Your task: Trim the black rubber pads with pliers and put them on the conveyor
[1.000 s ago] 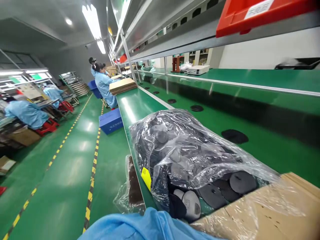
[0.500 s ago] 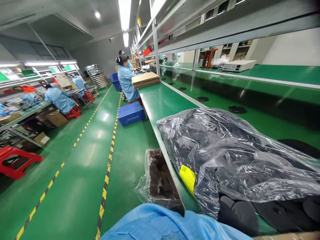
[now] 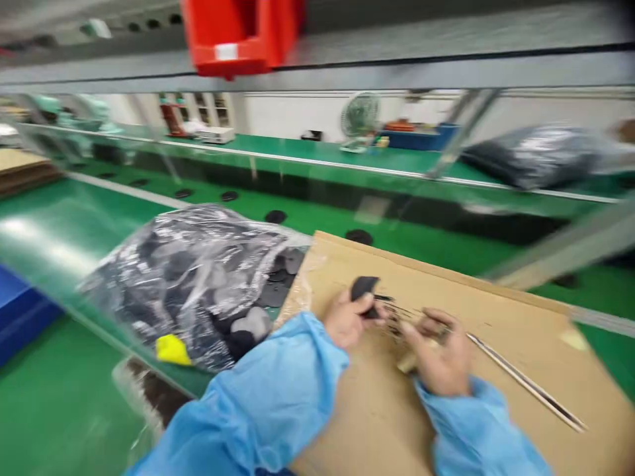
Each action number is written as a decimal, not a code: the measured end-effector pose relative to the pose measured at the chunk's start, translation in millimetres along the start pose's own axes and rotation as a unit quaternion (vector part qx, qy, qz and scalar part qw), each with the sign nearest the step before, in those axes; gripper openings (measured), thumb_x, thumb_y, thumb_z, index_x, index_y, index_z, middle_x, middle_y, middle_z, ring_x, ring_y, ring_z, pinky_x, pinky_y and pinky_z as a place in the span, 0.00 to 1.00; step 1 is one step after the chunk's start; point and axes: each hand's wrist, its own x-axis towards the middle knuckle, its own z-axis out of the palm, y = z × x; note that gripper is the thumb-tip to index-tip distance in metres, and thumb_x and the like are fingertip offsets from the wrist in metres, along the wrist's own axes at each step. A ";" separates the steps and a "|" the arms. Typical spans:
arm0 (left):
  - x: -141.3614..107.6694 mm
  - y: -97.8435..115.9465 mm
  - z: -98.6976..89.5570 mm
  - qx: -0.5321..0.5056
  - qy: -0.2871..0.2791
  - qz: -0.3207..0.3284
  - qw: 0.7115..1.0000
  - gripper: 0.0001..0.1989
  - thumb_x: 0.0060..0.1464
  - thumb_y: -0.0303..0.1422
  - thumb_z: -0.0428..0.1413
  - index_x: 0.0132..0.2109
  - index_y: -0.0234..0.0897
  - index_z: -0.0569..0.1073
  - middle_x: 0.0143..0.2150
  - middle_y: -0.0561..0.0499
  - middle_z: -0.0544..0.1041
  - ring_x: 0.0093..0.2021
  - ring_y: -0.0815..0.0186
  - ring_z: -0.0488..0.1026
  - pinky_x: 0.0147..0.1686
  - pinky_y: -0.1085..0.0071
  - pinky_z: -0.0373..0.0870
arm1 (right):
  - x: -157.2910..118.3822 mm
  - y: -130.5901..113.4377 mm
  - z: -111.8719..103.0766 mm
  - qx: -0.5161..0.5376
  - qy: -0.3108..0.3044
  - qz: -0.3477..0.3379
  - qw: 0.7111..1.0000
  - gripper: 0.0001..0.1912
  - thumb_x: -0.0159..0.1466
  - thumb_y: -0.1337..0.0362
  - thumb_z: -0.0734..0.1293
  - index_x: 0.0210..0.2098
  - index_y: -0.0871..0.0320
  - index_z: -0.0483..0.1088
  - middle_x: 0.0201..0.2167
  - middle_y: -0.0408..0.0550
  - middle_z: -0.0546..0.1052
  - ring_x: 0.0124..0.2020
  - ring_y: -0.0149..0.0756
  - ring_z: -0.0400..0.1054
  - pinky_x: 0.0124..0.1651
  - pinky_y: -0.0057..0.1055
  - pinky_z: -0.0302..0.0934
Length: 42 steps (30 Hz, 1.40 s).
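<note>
In my left hand (image 3: 346, 322) is a thin black foam-like piece (image 3: 365, 291), pinched between thumb and fingers above a brown cardboard sheet (image 3: 362, 410). My right hand (image 3: 443, 354) is just to the right, its fingers curled in; blur hides what they hold, if anything. A small tan scrap (image 3: 407, 362) shows by its fingers. Small dark bits (image 3: 394, 317) lie on the cardboard between the hands. A narrow pale strip with a dark centre (image 3: 528, 383) lies right of my right hand.
Left of the cardboard, a clear plastic bag (image 3: 193, 264) of black discs with a yellow label (image 3: 172, 350) lies on the green bench. Several black discs (image 3: 275, 217) rest along the conveyor. A red bin (image 3: 238, 56) hangs overhead. A blue box (image 3: 24, 317) stands at left.
The view has swung right, from the aisle to the bench. Both hands, the black piece and the cardboard are now in sight; the plastic bag appears further left.
</note>
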 end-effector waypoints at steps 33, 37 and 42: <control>-3.4 3.2 -7.9 0.036 0.094 -0.056 0.993 0.08 0.53 0.27 0.58 0.37 0.33 0.65 0.28 0.51 0.71 0.25 0.71 0.70 0.21 0.78 0.67 | 3.0 -11.7 -33.1 -0.345 -0.120 -0.252 0.896 0.15 0.65 0.68 0.58 0.50 0.59 0.67 0.36 0.51 0.75 0.36 0.41 0.68 0.41 0.36 0.64; -4.0 2.6 -6.4 0.049 0.086 -0.041 0.994 0.10 0.51 0.28 0.60 0.38 0.34 0.66 0.30 0.51 0.71 0.26 0.71 0.71 0.23 0.78 0.68 | 1.3 -11.0 -30.2 -0.318 -0.114 -0.228 0.913 0.15 0.65 0.67 0.59 0.50 0.58 0.67 0.36 0.51 0.75 0.37 0.40 0.69 0.42 0.35 0.65; -4.3 0.7 -3.5 0.065 0.071 0.000 0.995 0.15 0.47 0.29 0.64 0.41 0.35 0.67 0.30 0.53 0.71 0.27 0.70 0.71 0.24 0.77 0.67 | -1.7 -10.5 -26.4 -0.216 -0.113 -0.167 0.955 0.16 0.63 0.65 0.61 0.50 0.56 0.69 0.35 0.49 0.75 0.35 0.38 0.71 0.39 0.32 0.67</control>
